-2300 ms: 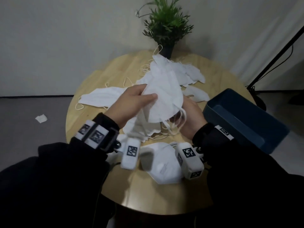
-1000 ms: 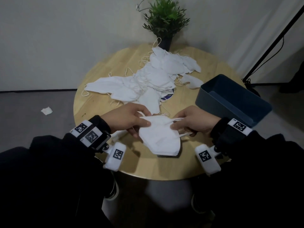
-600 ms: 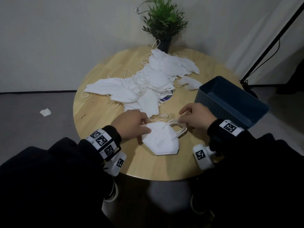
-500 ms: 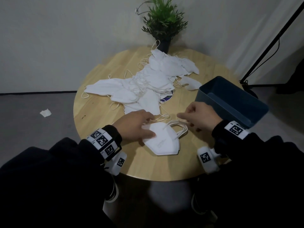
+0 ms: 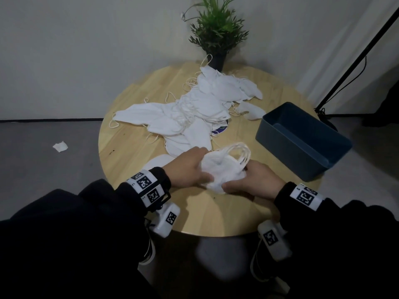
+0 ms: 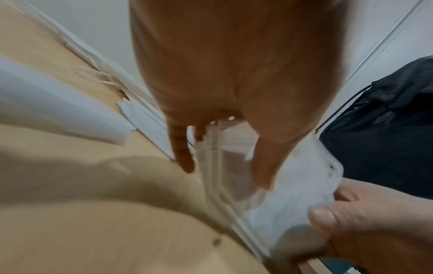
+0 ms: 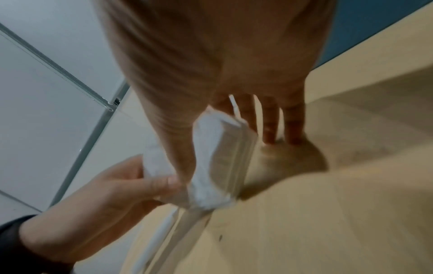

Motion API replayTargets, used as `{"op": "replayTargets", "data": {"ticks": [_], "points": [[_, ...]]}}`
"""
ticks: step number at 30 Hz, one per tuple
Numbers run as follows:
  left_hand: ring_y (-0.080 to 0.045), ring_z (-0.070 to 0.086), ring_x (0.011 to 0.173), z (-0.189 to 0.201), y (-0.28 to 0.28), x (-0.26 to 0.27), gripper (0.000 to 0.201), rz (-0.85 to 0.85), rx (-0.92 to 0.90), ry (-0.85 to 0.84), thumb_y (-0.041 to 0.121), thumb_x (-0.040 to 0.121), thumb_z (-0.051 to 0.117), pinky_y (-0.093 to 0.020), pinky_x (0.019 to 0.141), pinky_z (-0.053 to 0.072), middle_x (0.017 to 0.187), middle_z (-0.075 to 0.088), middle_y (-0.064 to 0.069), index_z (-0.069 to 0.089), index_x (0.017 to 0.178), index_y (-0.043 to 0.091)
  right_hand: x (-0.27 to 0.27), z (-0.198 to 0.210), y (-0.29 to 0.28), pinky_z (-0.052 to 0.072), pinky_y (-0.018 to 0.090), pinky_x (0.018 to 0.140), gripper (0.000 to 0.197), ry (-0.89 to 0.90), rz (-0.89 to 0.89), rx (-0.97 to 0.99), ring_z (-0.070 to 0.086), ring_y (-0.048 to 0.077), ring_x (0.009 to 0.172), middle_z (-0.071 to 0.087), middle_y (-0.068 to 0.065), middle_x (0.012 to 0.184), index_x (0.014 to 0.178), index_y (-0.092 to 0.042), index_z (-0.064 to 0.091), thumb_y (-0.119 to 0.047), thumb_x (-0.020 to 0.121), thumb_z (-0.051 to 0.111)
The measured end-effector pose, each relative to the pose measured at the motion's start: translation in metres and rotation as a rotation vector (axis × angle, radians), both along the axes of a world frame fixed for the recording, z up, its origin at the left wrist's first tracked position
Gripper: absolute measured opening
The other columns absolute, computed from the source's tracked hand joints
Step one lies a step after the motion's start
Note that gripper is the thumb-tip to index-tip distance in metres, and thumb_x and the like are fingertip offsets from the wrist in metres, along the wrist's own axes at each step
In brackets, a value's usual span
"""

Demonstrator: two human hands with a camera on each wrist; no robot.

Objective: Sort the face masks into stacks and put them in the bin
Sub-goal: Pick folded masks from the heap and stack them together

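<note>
step: small stack of white folded face masks (image 5: 223,169) being lifted off the round wooden desk (image 5: 129,147)
fingers: stack pinched by left hand (image 5: 187,169) and right hand (image 5: 252,183)
next: probably gets carried to the dark blue plastic bin (image 5: 302,143), loops tucked

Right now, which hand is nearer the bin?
Right. The right hand grips the mask stack just short of the bin; the left hand holds the stack's far side.
</note>
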State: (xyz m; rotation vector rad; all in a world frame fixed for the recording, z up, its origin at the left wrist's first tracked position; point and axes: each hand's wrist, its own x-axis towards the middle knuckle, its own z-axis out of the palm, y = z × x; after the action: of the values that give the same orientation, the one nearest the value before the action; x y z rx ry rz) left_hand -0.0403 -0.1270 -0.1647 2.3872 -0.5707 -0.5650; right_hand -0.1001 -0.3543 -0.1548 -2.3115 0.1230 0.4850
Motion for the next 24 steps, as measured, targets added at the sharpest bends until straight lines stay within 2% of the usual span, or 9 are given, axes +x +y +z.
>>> {"op": "replayTargets", "data": {"ticks": [2,4,6,9,11,13,16,20,24], "points": [[-0.015,0.060,0.091,0.006,0.001,0.001,0.034,0.023,-0.134,-0.043,0.026,0.087,0.079,-0.033,0.077,0.048,0.101,0.065,0.003,0.053,0.109,0.024,0.001,0.000,0.001,0.053,0.030,0.097,0.056,-0.144,-0.044,0.112,0.068,0.010,0.111,0.075,-0.010,0.120,0.118,-0.030,0.074,-0.033,0.067,0.096],[-0.015,0.061,0.088,0.009,0.000,-0.001,0.035,-0.003,-0.148,-0.115,0.019,0.090,0.073,-0.034,0.074,0.048,0.098,0.066,0.006,0.048,0.113,0.027,0.002,-0.001,0.003,0.047,0.029,0.107,0.054,-0.250,0.046,0.084,0.065,0.015,0.122,0.071,-0.004,0.132,0.124,-0.026,0.074,-0.029,0.073,0.092],[-0.011,0.063,0.085,0.003,-0.001,-0.005,0.049,-0.014,-0.111,-0.111,0.020,0.090,0.072,-0.030,0.070,0.047,0.098,0.065,0.010,0.041,0.127,0.028,0.005,-0.009,0.007,0.039,0.019,0.105,0.055,-0.297,0.161,-0.060,0.060,0.022,0.130,0.066,0.002,0.141,0.133,-0.023,0.069,-0.037,0.081,0.079],[-0.012,0.064,0.088,-0.006,-0.002,-0.006,0.060,0.009,-0.135,-0.076,0.021,0.089,0.075,-0.029,0.071,0.047,0.102,0.065,0.005,0.034,0.132,0.025,0.011,-0.013,0.011,0.038,0.018,0.096,0.064,-0.205,0.074,-0.084,0.061,0.024,0.128,0.064,0.001,0.143,0.143,-0.025,0.059,-0.048,0.083,0.068],[-0.018,0.063,0.092,-0.004,-0.004,-0.003,0.050,0.010,-0.152,-0.085,0.014,0.090,0.069,-0.031,0.073,0.046,0.105,0.065,0.000,0.037,0.128,0.022,0.016,-0.013,0.013,0.043,0.021,0.093,0.067,-0.201,0.044,-0.065,0.064,0.021,0.123,0.066,-0.002,0.139,0.142,-0.028,0.059,-0.052,0.080,0.067],[-0.018,0.060,0.086,-0.004,-0.007,-0.003,0.038,0.017,-0.164,-0.078,0.012,0.094,0.064,-0.029,0.070,0.044,0.097,0.063,0.002,0.039,0.122,0.020,0.017,-0.012,0.012,0.045,0.020,0.084,0.051,-0.218,0.018,-0.025,0.066,0.017,0.111,0.070,-0.003,0.128,0.134,-0.027,0.066,-0.035,0.085,0.076],[-0.023,0.060,0.082,-0.004,-0.007,-0.001,0.031,0.023,-0.131,-0.010,0.015,0.098,0.063,-0.033,0.068,0.046,0.087,0.062,0.006,0.040,0.119,0.020,0.015,-0.014,0.011,0.047,0.009,0.071,0.038,-0.181,-0.116,0.231,0.068,0.001,0.094,0.075,-0.014,0.106,0.120,-0.025,0.074,-0.024,0.084,0.084],[-0.016,0.064,0.113,0.016,0.002,0.008,0.048,-0.115,-0.024,0.204,0.023,0.094,0.072,-0.035,0.099,0.050,0.123,0.069,0.005,0.051,0.137,0.027,0.019,-0.002,0.009,0.061,0.031,0.084,0.022,-0.012,-0.204,0.594,0.077,0.020,0.097,0.081,0.006,0.103,0.111,-0.009,0.079,-0.018,0.090,0.080],[-0.015,0.067,0.109,0.027,0.011,0.010,0.043,-0.161,0.081,0.296,0.029,0.092,0.076,-0.038,0.101,0.053,0.118,0.071,0.007,0.060,0.132,0.028,0.027,0.014,0.003,0.060,0.029,0.065,0.011,0.230,-0.377,0.814,0.070,0.019,0.065,0.070,0.012,0.081,0.097,0.001,0.071,-0.006,0.097,0.062]]}}
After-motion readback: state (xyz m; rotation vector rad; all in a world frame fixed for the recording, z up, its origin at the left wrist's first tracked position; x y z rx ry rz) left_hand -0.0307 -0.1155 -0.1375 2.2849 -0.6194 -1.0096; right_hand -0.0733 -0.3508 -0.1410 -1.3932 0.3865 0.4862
